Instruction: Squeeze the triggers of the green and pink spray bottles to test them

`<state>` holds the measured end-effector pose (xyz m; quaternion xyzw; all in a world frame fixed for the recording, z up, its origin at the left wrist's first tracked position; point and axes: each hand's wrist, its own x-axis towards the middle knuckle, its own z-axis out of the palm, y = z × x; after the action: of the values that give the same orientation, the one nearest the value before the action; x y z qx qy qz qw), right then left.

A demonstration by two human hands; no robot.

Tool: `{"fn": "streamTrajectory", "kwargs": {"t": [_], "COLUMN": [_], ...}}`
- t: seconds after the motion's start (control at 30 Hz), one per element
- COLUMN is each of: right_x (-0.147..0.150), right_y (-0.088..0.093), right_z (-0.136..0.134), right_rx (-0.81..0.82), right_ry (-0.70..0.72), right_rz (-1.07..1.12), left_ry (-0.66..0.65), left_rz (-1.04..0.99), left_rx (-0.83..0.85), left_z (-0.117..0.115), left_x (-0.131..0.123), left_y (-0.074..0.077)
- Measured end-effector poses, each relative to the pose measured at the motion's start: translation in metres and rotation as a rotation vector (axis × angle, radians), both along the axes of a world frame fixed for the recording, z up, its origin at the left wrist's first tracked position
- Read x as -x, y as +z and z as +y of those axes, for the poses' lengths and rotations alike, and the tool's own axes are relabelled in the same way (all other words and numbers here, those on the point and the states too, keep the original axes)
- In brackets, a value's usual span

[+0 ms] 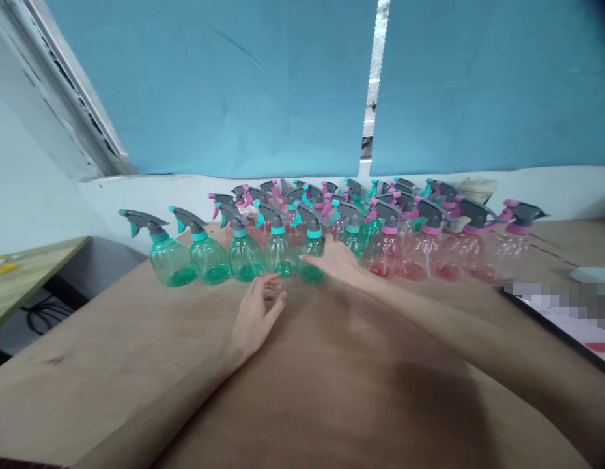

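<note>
Green spray bottles with grey heads and turquoise triggers stand in the left part of a front row. My right hand (342,262) is around the right side of a green spray bottle (312,270) near the middle, thumb across its front, other fingers partly hidden behind it. The bottle stands upright on the table. Just in front of the row, my left hand (257,316) is open and empty, fingers apart, nearest to another green spray bottle (245,257). Pink spray bottles (384,254) with pink collars continue the row to the right of my right hand.
More spray bottles (353,189) crowd behind the front row, green and pink mixed. The wooden table (87,365) runs toward a white wall with a blue covering (234,98). A dark-edged board with papers (566,326) lies at right; a separate table (38,273) stands at left.
</note>
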<state>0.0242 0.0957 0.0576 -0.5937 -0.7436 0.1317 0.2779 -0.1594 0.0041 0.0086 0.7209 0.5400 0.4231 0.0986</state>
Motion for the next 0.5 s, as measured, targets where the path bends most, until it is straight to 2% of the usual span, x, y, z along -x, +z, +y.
{"fn": "streamTrajectory", "kwargs": {"t": [0.2, 0.27, 0.37, 0.5], "right_x": [-0.025, -0.041, -0.069, -0.114], "right_y": [0.002, 0.003, 0.009, 0.022], "right_z": [-0.06, -0.084, -0.113, -0.126], "right_rx": [-0.083, -0.097, -0.094, -0.097], "right_ry": [0.122, 0.204, 0.239, 0.351], "right_rz": [-0.099, -0.119, -0.134, -0.043], "left_ry": [-0.042, -0.122, -0.281, -0.41], "left_rz": [0.002, -0.04, -0.106, -0.127], "left_rx": [0.093, 0.139, 0.193, 0.251], "left_z": [-0.017, -0.024, -0.038, -0.05], "left_x": [-0.038, -0.055, -0.08, -0.11], "left_y": [0.001, 0.0, 0.001, 0.003]}}
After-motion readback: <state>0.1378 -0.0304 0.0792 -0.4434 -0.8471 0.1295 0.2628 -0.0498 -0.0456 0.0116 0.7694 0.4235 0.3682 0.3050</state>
